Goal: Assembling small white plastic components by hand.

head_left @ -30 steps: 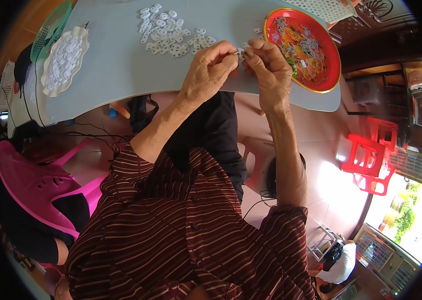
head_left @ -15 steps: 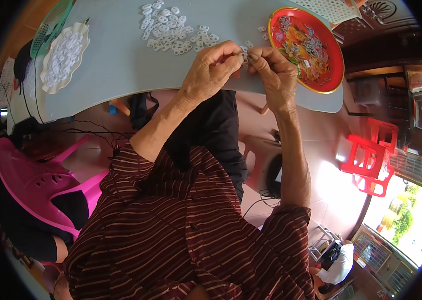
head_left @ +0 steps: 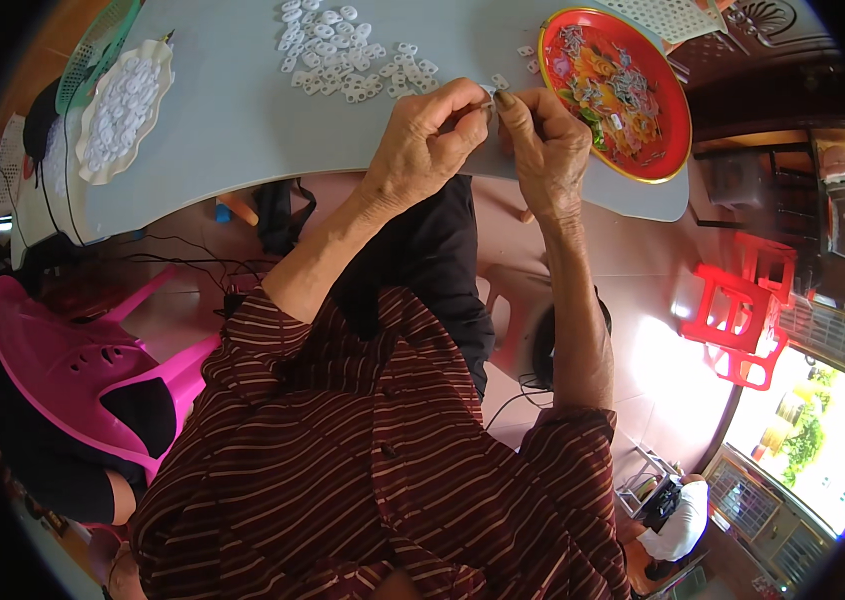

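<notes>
My left hand (head_left: 430, 140) is closed in a pinch above the grey table, holding a small white plastic piece (head_left: 489, 90) that mostly hides behind the fingertips. Against it, my right hand (head_left: 547, 145) is also pinched shut, thumb and forefinger meeting the same spot; what it grips is too small and covered to name. Beyond the left hand lies a loose spread of white plastic pieces with holes (head_left: 333, 60). Right of my right hand sits a round red flowered tray (head_left: 676, 112) with many small grey metal-looking bits in it.
A cream scalloped dish (head_left: 165, 82) of white oval pieces stands at the left, beside a green mesh basket (head_left: 93, 50). A white perforated basket (head_left: 668, 15) is behind the tray. A pink plastic chair (head_left: 73, 370) and red stools (head_left: 733, 310) stand below the table (head_left: 213, 130).
Both hands stay together, with the fingers shifted slightly around the small white piece. The right forearm has moved a little leftward, and the whole view has shifted slightly.
</notes>
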### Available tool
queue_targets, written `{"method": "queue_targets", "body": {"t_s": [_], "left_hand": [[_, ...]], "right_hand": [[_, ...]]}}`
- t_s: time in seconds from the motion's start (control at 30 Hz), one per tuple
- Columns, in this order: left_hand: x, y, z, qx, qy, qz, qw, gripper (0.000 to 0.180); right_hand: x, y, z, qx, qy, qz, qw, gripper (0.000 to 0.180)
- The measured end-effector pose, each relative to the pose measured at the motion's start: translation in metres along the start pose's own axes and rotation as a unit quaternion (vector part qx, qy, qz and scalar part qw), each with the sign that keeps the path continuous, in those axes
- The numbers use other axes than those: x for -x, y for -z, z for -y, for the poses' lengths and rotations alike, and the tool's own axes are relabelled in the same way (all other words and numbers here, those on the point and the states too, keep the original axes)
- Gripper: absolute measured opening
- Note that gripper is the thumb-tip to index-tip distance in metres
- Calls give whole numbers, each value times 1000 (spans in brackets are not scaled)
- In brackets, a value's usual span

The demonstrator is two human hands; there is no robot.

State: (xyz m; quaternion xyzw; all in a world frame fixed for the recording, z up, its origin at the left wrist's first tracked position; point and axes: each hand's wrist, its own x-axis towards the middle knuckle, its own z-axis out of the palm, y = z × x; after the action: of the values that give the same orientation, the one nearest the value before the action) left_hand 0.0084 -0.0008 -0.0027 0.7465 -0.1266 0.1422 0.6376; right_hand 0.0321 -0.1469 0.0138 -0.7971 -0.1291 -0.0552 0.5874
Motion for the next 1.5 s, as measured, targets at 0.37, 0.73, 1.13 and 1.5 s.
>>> {"method": "queue_targets", "body": {"t_s": [0.37,0.73,1.13,1.5], "left_hand": [[-2,2,-2,104,54,6,993,10],[0,-3,7,123,28,-20,992,11],[-47,85,11,-212,-135,-22,968,7],[-84,109,32,-519,-122,136,835,11]], "right_hand": [[2,-1,3,-96,-20,19,995,20],[4,-5,4,-92,-34,11,995,17],[4,2,7,-159,-72,44,984,12],[3,-2,0,-119,-26,49,991,11]]}}
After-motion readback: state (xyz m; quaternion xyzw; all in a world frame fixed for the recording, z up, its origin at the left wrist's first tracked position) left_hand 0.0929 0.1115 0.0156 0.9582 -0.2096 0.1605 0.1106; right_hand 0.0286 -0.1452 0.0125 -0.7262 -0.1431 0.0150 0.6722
